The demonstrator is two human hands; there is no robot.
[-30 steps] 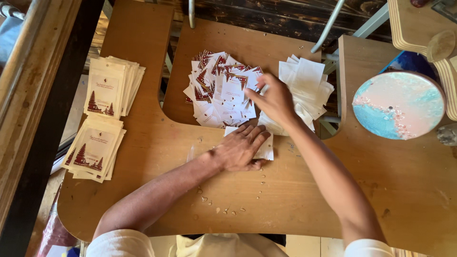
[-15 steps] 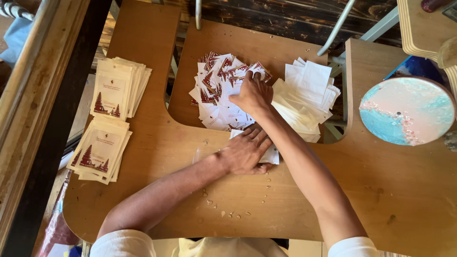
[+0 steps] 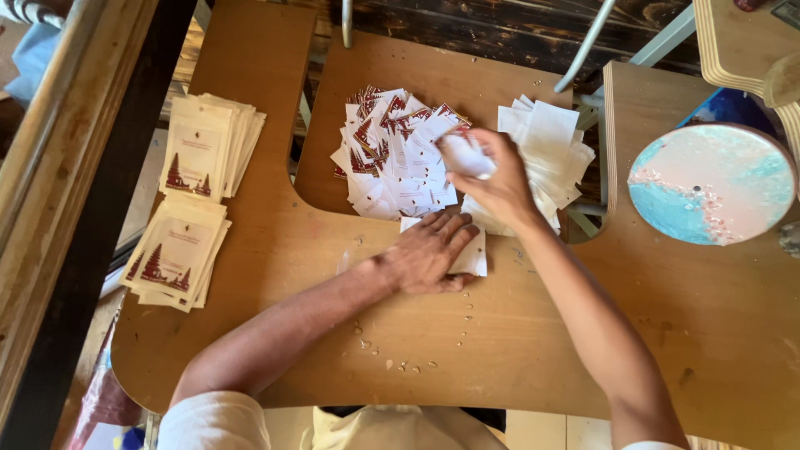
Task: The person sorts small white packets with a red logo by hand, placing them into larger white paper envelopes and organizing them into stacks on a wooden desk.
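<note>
My left hand [image 3: 427, 252] lies flat, palm down, on a small white pouch [image 3: 473, 258] on the wooden table [image 3: 533, 333]. My right hand [image 3: 498, 183] is raised a little above the table, holding a small white card [image 3: 467, 155] pinched in its fingers. Just beyond it is a loose heap of white cards printed in dark red [image 3: 392, 158]. To the right of that heap lies a stack of plain white pouches [image 3: 546, 146], partly hidden by my right hand.
Two piles of cream packets with a red tree print [image 3: 204, 150] [image 3: 175, 254] lie at the table's left. A round pink and blue disc [image 3: 708, 183] sits at the right. Small clear bits [image 3: 400, 362] are scattered near the front edge. A wooden rail [image 3: 50, 208] runs along the left.
My right hand reached into the printed card heap, then drew back to the right with one card in its fingers. My left hand stayed pressed on the pouch.
</note>
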